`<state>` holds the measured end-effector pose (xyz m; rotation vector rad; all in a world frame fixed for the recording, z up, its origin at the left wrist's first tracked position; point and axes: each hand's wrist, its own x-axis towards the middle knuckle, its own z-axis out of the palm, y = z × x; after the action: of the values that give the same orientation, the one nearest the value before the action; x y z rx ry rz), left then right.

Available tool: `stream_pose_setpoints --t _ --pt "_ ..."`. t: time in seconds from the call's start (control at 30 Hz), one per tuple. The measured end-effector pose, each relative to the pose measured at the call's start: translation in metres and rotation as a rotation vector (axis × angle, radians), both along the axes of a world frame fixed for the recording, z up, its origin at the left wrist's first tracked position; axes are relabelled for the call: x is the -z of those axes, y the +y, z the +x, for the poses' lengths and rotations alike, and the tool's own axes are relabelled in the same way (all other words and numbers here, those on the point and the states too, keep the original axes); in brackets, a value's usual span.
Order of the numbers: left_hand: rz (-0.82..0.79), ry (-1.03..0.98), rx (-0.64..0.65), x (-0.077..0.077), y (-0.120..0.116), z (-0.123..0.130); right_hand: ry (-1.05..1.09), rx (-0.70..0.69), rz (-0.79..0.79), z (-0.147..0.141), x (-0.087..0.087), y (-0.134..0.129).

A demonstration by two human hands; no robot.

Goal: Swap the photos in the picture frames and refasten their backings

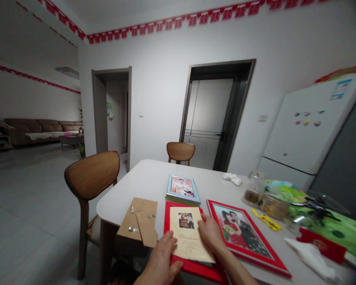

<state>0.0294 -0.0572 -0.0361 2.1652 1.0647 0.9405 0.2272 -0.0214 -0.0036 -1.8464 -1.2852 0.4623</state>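
Note:
A cream printed card [192,241] with a small photo lies on a red picture frame [167,221] at the table's near side. My left hand [163,257] rests at the card's lower left edge, fingers extended and thumb apart over the red frame. My right hand [210,231] has its fingers curled on the card's right edge; its fingertips are partly hidden. A brown backing board [126,221] with metal clips and a flap lies to the left. Right of my hands is another red picture frame [280,267] holding a couple's photo. A light-blue picture frame [169,185] lies beyond.
Glass jars [255,186], a yellow wrapper [268,221], a red packet [323,245], a crumpled tissue [231,179] and a green bag [332,229] crowd the table's right. Wooden chairs [95,176] stand left and behind. A white fridge [302,138] stands at right.

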Motion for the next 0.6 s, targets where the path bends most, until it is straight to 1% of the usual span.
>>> stream_pose_setpoints --t 0.07,0.2,0.27,0.37,0.43,0.5,0.57,0.6 --pt "0.005 0.014 0.021 -0.002 -0.001 0.0 -0.123 0.001 -0.008 -0.001 0.001 -0.001" --pt "0.014 0.04 0.026 -0.006 -0.005 -0.002 -0.494 0.007 -0.033 -0.002 0.005 -0.003" --pt "0.041 0.051 0.043 -0.007 -0.005 -0.01 -0.565 0.021 -0.039 -0.001 0.008 -0.004" --pt "0.109 0.102 0.049 -0.01 0.002 -0.034 -0.579 0.01 -0.063 0.0 0.01 -0.007" --pt "0.138 0.208 -0.029 -0.011 0.013 -0.056 -0.585 -0.002 -0.047 -0.004 0.01 -0.009" --pt "0.135 0.363 -0.18 -0.008 0.029 -0.078 -0.572 -0.041 0.003 -0.014 0.008 -0.011" --pt "0.124 0.488 -0.322 -0.003 0.045 -0.095 -0.515 -0.136 0.057 -0.029 0.006 -0.013" --pt "0.133 0.525 -0.361 0.0 0.051 -0.101 -0.472 -0.195 0.085 -0.038 0.004 -0.014"
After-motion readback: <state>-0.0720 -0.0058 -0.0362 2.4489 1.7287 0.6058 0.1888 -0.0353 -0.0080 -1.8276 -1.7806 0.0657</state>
